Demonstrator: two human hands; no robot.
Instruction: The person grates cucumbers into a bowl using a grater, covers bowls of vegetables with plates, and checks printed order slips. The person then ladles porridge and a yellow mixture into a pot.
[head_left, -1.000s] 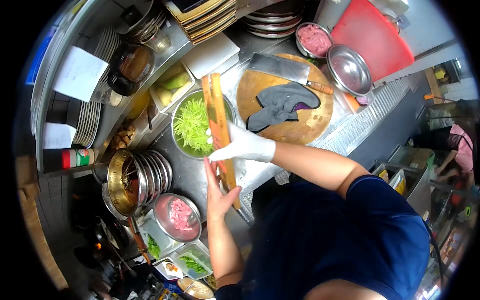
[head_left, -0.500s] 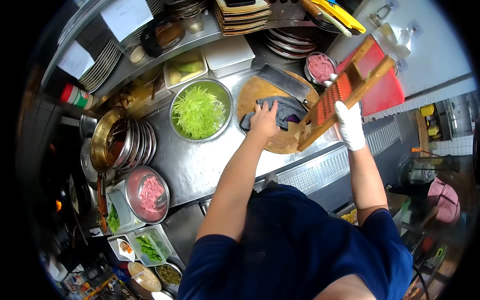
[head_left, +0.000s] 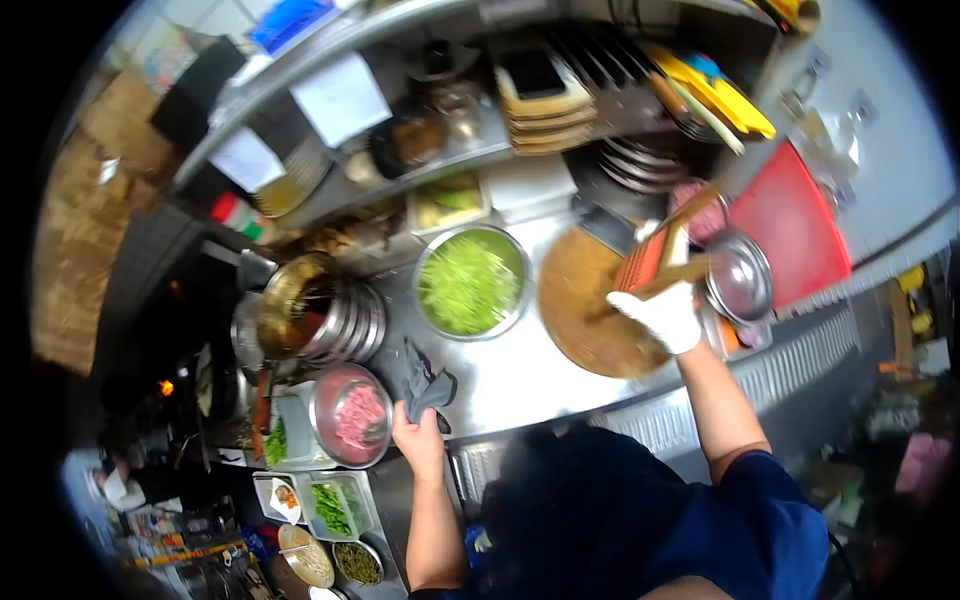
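Observation:
My left hand, bare, is closed on a dark grey cloth at the front of the steel counter, beside a metal bowl of pink sliced meat. In a white glove, my right hand grips a wooden-framed grater with an orange-red plate, held over the right side of the round wooden chopping board. Behind the grater lies a cleaver, its handle hidden. Between my hands stands a metal bowl of shredded green vegetable. Motion blurs the grater's lower end.
A steel bowl and a red board are at the right. Stacked pans stand at the left, with a small flame beyond. A shelf with plates runs along the back. Containers of greens sit at lower left.
My left hand has moved left with the grey cloth, off the chopping board to beside the meat bowl. The grater has come lower over the board. The view has swung left.

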